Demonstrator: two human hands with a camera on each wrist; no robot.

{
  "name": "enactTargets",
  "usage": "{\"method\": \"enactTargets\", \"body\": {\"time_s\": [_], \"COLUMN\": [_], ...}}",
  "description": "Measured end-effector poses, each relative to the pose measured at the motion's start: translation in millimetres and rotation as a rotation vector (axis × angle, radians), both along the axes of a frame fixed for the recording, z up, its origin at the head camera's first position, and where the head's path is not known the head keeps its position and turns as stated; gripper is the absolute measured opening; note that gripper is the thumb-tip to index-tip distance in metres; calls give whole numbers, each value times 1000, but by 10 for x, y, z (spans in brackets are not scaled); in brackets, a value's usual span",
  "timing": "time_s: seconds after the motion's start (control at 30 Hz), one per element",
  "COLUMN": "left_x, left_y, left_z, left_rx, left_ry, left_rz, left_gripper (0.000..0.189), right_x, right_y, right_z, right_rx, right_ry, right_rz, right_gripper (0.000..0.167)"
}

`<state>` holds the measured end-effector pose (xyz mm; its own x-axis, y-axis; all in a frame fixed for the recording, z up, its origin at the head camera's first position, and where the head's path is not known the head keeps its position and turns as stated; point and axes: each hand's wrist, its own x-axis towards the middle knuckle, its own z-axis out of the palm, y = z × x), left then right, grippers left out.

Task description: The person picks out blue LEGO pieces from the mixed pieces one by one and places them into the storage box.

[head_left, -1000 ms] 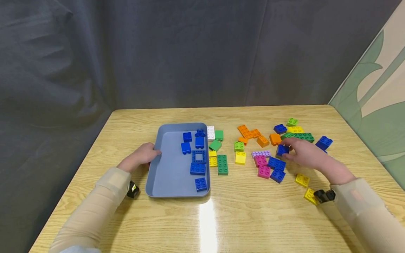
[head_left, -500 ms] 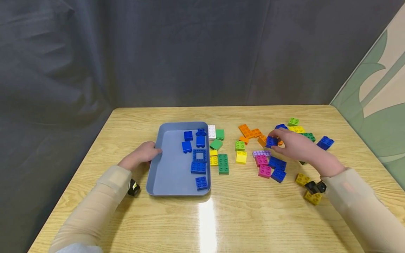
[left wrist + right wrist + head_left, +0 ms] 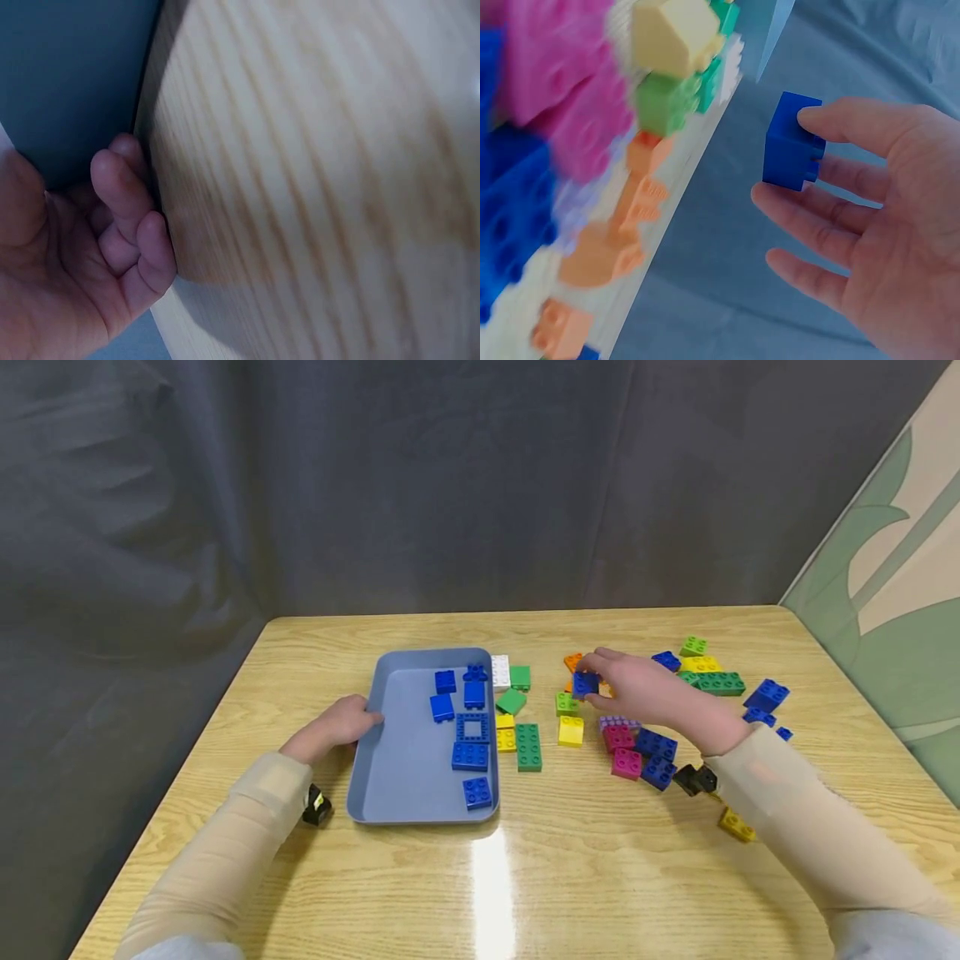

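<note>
With thumb and fingertips my right hand (image 3: 648, 693) pinches a blue building brick (image 3: 585, 686), held above the orange and lime bricks. In the right wrist view this brick (image 3: 787, 142) hangs off the table surface, its studs toward the palm. At the grey-blue tray (image 3: 405, 768), my left hand (image 3: 343, 720) grips the left wall, thumb at the rim. The left wrist view shows curled fingers (image 3: 124, 199) at the tray's outer side; part of the grip is hidden. Several blue bricks (image 3: 469, 757) lie along the tray's right side.
Right of the tray lie white (image 3: 500, 673), green (image 3: 528, 747) and yellow (image 3: 571, 732) bricks. Pink (image 3: 627, 763) and blue (image 3: 655, 745) bricks sit below the right hand. More bricks, including a long green one (image 3: 718, 683), lie farther right. A dark curtain (image 3: 450, 485) backs the table.
My right hand has lifted the blue brick from the pile at the right and carried it left toward the tray. The left hand and tray have stayed in place.
</note>
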<state>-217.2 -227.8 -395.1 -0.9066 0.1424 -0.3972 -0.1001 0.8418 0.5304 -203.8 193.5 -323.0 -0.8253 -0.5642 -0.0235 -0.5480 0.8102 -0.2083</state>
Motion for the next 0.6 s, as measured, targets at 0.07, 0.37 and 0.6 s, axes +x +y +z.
{"method": "enactTargets", "body": {"time_s": [0.07,0.37,0.6], "left_x": [4,7,-3], "left_y": [-2,-1,-9], "left_z": [-4,-8,-14], "left_rx": [2,-8,-10], "left_ry": [0,-8,-2], "left_rz": [1,10,3], "left_gripper": [27,27,30], "right_x": [-24,-116,-181], "right_y": [-89,-467,-764], "right_z": [12,72,46], "right_rx": [4,1,-16], "right_ry": [6,-11,-13], "right_rz": [20,70,130], "right_gripper": [44,42,43]}}
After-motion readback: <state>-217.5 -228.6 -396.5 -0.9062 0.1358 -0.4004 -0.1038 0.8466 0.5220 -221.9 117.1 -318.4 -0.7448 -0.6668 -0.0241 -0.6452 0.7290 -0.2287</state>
